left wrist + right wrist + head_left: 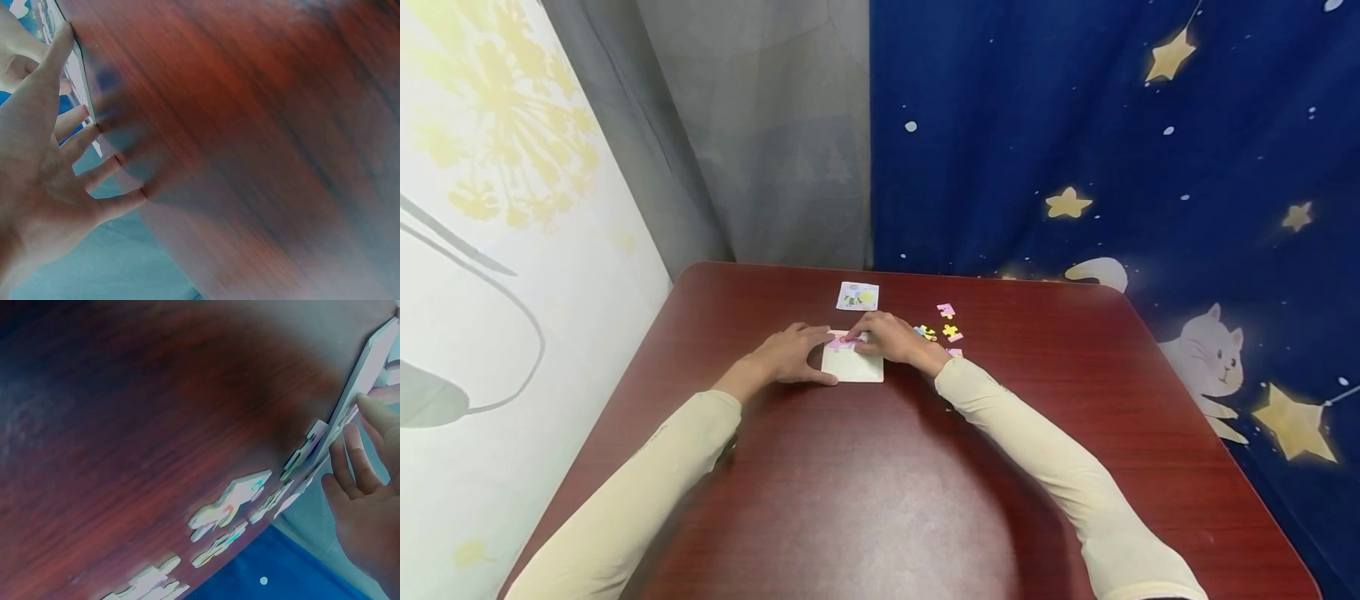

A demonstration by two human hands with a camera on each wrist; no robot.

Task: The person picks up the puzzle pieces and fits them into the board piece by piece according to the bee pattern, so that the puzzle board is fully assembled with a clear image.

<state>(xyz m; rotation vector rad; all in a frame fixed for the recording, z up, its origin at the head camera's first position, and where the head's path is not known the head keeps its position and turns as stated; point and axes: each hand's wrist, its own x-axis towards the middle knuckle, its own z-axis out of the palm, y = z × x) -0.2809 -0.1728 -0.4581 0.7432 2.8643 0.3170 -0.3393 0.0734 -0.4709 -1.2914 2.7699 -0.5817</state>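
Pink pieces (837, 342) at the far edge of the white board (856, 368)
We see the left hand (792, 353) with thumb and fingers spread wide, tips at the board's left side; the right hand (889, 335) bends narrow over the pink pieces, though we cannot tell whether it pinches one or merely presses. The board lies flat on the table (850, 467), nearer us than the picture card (857, 296), with loose pieces (952, 332) off to its right. To do this fitting well, we would brace the board lightly with the left, line up tab and notch before pushing, keep the piece level and press straight down, sparing its neighbours
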